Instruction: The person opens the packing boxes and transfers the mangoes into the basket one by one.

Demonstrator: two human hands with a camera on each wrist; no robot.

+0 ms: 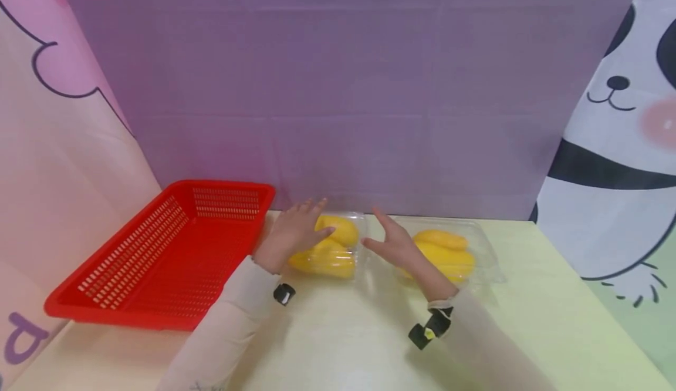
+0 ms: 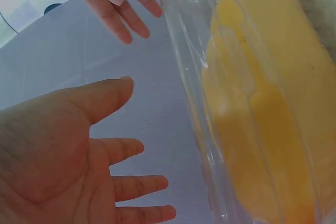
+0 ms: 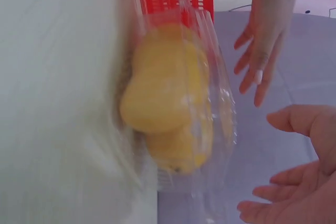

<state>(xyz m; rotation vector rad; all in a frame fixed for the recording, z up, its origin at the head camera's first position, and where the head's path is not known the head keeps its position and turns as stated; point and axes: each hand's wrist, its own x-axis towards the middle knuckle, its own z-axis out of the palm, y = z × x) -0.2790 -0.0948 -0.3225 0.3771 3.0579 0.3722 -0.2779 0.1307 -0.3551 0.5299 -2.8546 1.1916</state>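
My left hand [image 1: 296, 232] hovers with spread fingers over a clear plastic box [image 1: 361, 250]. Inside that box lie smooth, rounded yellow fruits [image 1: 330, 257], which also show through the clear plastic in both wrist views. Fingers extended and thumb apart, my right hand [image 1: 396, 247] is between this box and a second clear box [image 1: 488, 253]. More yellow fruits [image 1: 443, 257], longer in shape, lie in the second box, partly behind my right forearm. In the left wrist view the left palm [image 2: 58, 156] holds nothing. Likewise nothing is in the right hand [image 3: 304, 182] in its wrist view.
A large red plastic basket [image 1: 158, 268] with slotted sides stands at the left of the pale table [image 1: 359, 344]. A purple cloth backdrop [image 1: 348, 97] rises right behind the boxes. Printed cartoon sheets [image 1: 607, 221] hang at both sides.
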